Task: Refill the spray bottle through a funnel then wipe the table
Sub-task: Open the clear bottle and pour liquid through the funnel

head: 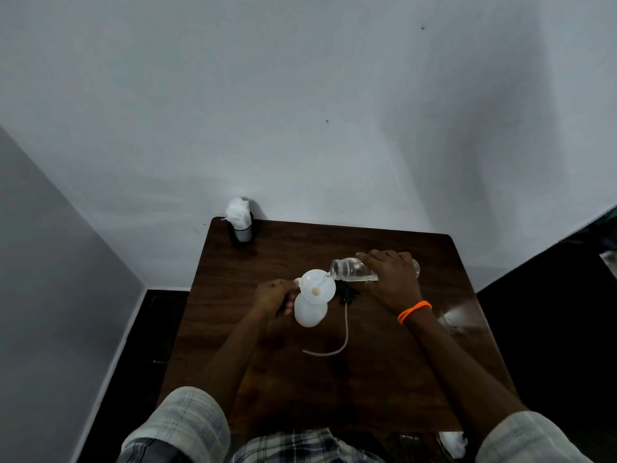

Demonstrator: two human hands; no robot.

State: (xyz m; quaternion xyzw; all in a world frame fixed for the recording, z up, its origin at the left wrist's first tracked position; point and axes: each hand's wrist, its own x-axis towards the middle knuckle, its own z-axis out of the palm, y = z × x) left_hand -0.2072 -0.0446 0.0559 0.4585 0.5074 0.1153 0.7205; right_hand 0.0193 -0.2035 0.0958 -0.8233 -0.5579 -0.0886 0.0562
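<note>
Water runs from the clear bottle [359, 270], gripped by the right hand [390, 275], into the funnel [317, 287]; left hand [275, 297] holds the spray bottle [309, 312]. Next, probably level it off.

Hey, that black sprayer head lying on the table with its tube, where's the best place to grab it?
Probably the black head of the sprayer head, pinched from above. It lies flat on the table just right of the funnel; its thin tube curls toward the person and looks too floppy to lift by.

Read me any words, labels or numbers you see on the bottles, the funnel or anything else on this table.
None can be read. The clear bottle, white spray bottle, funnel, black sprayer head and tissue holder show no legible text or label in this view.
</note>
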